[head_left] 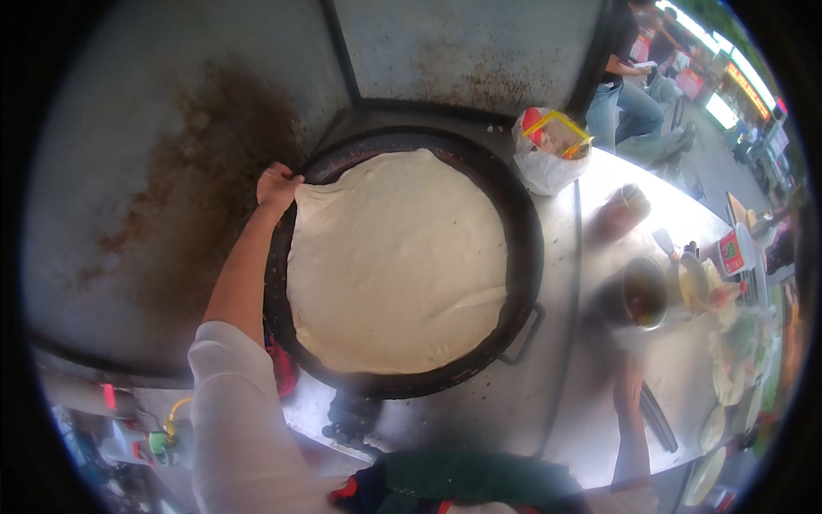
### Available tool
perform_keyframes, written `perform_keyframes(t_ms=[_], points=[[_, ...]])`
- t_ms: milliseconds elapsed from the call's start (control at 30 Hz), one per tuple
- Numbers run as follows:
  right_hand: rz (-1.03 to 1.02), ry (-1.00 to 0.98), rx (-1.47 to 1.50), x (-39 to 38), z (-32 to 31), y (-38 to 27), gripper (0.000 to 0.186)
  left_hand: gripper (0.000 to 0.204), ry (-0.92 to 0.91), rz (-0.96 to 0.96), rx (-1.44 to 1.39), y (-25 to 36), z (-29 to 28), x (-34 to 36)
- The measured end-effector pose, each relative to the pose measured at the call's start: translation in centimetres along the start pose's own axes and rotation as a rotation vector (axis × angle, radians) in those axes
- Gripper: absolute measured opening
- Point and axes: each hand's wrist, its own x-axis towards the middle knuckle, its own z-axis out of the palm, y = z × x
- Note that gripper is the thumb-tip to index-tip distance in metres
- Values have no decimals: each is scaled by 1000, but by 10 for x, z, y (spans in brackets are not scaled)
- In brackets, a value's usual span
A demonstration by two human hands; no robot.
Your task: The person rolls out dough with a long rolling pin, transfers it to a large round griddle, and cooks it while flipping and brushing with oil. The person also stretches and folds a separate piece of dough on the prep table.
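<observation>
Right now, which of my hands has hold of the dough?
Your left hand: it grips the dough by its upper-left edge, near the rim of the round pan. Your right hand, blurred, is apart from it, over the metal counter.

Left wall [94,171]: grey metal, brown stains.
Rear wall [479,34]: grey, dark-framed, rust-speckled.
Counter [505,415]: metal, glare at right.
Floor [704,158]: grey, beyond counter.
Lit panel [721,111]: white, upper right.

Left arm [241,287] stretches forward, left hand [276,186] pinching; right forearm [630,433] crosses the near edge of the desk [505,420], right hand [628,374] blurred.
</observation>
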Motion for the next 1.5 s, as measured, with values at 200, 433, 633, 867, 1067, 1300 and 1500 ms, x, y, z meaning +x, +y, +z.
perform_keyframes(t_ms=[200, 433, 633, 867, 1067, 1300, 1500], points=[[306, -194, 242, 17, -2, 4, 54, 30, -86, 182, 25, 38, 13, -39], [28, 404, 199, 109, -83, -132, 44, 73, -518, 483, 168, 18, 59, -79], [-174, 353, 326, 194, -115, -243, 37, 72, -396, 524, 163, 39, 28, -90], [-439, -23, 384, 317, -1, -341, 63, 68, -553, 534, 254, 47, 23, -96], [-533, -76, 239, 355, 79, -353, 62, 67, -545, 563, 350, 30, 23, -94], [-475, -176, 183, 335, 66, -328, 63, 70, -425, 490, 390, 39, 3, -117], [-526, -192, 81, 336, 58, -369, 66, 71, -415, 651, 336, 59, 9, -129]])
